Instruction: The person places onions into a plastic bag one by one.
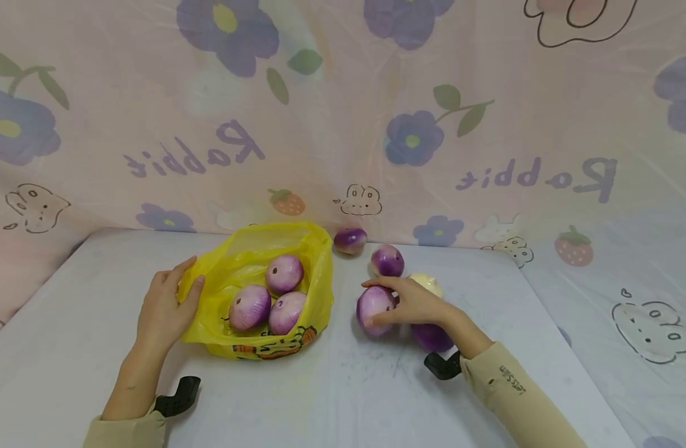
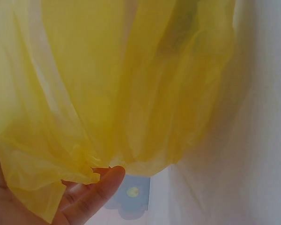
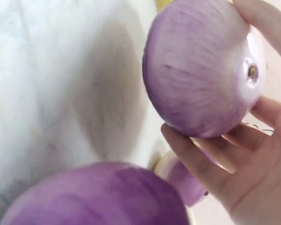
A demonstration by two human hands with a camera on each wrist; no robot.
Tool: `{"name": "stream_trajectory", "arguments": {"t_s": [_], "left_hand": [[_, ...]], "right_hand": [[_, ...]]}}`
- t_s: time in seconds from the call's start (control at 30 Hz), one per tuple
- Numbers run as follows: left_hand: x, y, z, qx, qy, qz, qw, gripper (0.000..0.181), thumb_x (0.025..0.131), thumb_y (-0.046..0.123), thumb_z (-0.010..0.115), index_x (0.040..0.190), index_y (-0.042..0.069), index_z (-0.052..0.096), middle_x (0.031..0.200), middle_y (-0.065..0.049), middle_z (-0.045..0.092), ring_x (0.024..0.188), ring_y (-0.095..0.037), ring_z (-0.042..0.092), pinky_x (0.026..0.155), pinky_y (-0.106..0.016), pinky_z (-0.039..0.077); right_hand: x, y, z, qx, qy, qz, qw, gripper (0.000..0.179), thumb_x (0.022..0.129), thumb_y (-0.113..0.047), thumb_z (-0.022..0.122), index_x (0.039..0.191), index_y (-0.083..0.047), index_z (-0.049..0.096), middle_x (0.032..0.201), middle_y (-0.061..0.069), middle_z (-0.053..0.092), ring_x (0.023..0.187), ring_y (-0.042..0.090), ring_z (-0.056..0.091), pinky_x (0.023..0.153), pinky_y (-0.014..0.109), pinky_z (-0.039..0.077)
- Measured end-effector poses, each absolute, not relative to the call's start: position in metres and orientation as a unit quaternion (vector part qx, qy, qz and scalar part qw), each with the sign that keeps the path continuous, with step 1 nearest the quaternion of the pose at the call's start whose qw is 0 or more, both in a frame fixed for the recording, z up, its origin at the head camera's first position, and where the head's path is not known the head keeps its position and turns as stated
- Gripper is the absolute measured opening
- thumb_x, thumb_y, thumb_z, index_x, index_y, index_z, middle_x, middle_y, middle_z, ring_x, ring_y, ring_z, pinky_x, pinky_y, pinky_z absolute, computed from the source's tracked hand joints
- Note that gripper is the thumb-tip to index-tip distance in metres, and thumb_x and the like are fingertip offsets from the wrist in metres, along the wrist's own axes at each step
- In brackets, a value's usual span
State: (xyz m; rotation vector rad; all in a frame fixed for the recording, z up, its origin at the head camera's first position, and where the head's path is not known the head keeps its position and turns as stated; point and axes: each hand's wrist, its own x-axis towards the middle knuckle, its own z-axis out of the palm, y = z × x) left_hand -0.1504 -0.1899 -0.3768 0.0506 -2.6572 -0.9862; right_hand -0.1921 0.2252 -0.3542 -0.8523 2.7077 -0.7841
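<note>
My left hand [image 1: 166,305] pinches the left rim of a yellow plastic bag [image 1: 208,330] that stands wide-mouthed on the table. Inside the bag lie three purple onions [image 1: 250,308]. In the left wrist view, the bag's thin film [image 2: 131,93] hangs past the thumb and fingers. To the right of the bag, my right hand [image 1: 413,303] grips another purple onion [image 1: 373,311] between thumb and fingers. The right wrist view shows this onion [image 3: 201,70] held above the white surface, a shadow beside it.
Behind the right hand, two purple onions [image 1: 350,241] lie near the back edge. A pale yellow onion [image 1: 427,283] and a dark purple one [image 1: 432,337] are partly hidden by that hand. The white table [image 1: 253,404] meets a printed cloth backdrop [image 1: 320,124].
</note>
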Motion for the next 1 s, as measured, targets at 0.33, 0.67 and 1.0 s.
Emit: {"name": "stream_trajectory", "arguments": {"t_s": [0.33,0.67,1.0], "left_hand": [[-0.150,-0.191,-0.377,0.018,-0.926,-0.346,0.152,0.049,0.100,0.027,0.046,0.143,0.002,0.041,0.124,-0.034,0.042,0.104,-0.050,0.046,0.087,-0.063,0.039],[-0.151,-0.192,-0.377,0.015,-0.927,-0.343,0.153,0.049,0.100,0.027,0.045,0.143,0.002,0.041,0.123,-0.033,0.042,0.102,-0.048,0.047,0.085,-0.062,0.040],[-0.152,-0.191,-0.376,0.012,-0.927,-0.344,0.147,0.050,0.100,0.028,0.045,0.143,0.003,0.041,0.125,-0.034,0.042,0.105,-0.049,0.046,0.086,-0.063,0.039]], "right_hand": [[-0.197,0.222,-0.345,-0.270,0.907,-0.317,0.068,0.066,0.074,-0.039,0.080,0.132,-0.018,0.056,0.134,0.003,0.057,0.102,0.017,0.059,0.086,0.033,0.050],[-0.200,0.217,-0.333,-0.264,0.895,-0.353,0.061,0.064,0.077,-0.033,0.079,0.134,-0.017,0.055,0.124,0.006,0.059,0.098,0.017,0.061,0.086,0.033,0.051],[-0.204,0.201,-0.320,-0.242,0.859,-0.447,0.054,0.065,0.078,-0.032,0.079,0.135,-0.019,0.052,0.131,0.005,0.057,0.104,0.023,0.064,0.089,0.039,0.053]]}}
